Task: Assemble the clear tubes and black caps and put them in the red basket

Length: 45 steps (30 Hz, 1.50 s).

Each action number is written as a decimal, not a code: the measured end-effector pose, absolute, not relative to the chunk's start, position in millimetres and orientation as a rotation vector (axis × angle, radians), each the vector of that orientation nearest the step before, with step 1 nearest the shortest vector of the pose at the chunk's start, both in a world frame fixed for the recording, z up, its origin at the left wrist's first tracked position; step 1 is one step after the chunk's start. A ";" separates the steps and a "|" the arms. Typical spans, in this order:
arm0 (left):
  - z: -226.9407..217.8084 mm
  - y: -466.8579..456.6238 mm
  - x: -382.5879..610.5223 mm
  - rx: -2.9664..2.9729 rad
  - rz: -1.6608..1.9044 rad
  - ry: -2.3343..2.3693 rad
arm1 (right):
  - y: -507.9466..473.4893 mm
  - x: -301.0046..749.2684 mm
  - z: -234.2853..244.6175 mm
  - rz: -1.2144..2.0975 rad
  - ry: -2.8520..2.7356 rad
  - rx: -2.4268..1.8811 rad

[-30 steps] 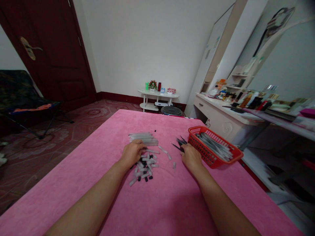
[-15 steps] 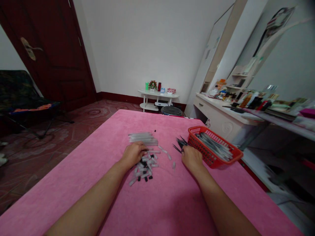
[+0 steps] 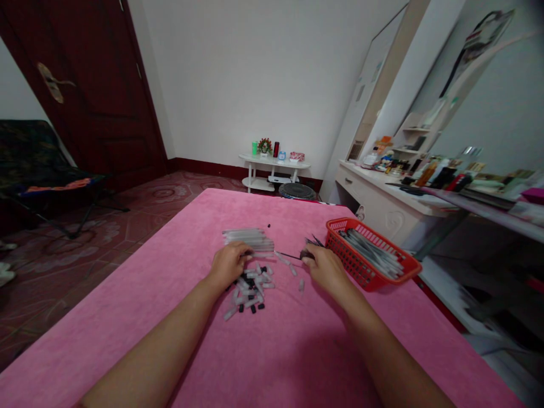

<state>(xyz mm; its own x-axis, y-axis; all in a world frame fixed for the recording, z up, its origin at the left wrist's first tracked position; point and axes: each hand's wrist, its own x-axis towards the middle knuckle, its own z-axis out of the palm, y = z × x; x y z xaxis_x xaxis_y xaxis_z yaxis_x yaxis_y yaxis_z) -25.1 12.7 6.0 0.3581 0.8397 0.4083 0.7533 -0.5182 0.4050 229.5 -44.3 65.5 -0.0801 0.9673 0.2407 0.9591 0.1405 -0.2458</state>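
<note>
My left hand (image 3: 228, 265) is closed on a clear pen barrel (image 3: 264, 255), just in front of a row of clear barrels (image 3: 246, 233). My right hand (image 3: 326, 267) pinches a thin black pen refill (image 3: 289, 256), its tip pointing left at the barrel's end. Whether the tip has entered the barrel I cannot tell. More dark refills (image 3: 315, 241) lie behind my right hand, partly hidden. Below my left hand spreads a loose pile of clear caps (image 3: 244, 296) mixed with small black plugs (image 3: 254, 309).
A red plastic basket (image 3: 369, 277) holding many pens (image 3: 376, 255) stands right of my right hand. Several clear caps (image 3: 301, 285) lie between my hands. The pink-covered table (image 3: 255, 362) extends around. A cluttered dresser (image 3: 382, 195) stands beyond its right edge.
My right hand has moved left from the dark refills, bringing one refill toward the barrel. My left hand has shifted slightly up and stays closed.
</note>
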 end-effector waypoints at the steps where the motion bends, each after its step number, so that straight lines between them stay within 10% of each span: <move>1: 5.9 12.9 -25.3 2.462 0.883 1.459 | -44.6 229.6 66.6 0.031 -2.087 -1.860; 35: 3.9 17.1 -20.8 2.046 1.338 1.346 | -56.3 211.9 83.0 -0.169 -1.703 -1.419; 45: 0.9 24.8 -24.4 1.572 1.554 1.332 | -44.5 214.8 40.8 0.038 -2.046 -1.908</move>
<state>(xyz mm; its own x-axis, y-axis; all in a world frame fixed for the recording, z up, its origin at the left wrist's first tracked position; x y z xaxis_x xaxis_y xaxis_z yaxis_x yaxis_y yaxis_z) -24.4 24.8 0.9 -0.1611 0.9010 0.4027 0.2601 -0.3548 0.8980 214.8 -44.5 40.8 -0.0386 0.9727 0.2290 0.9636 0.0969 -0.2492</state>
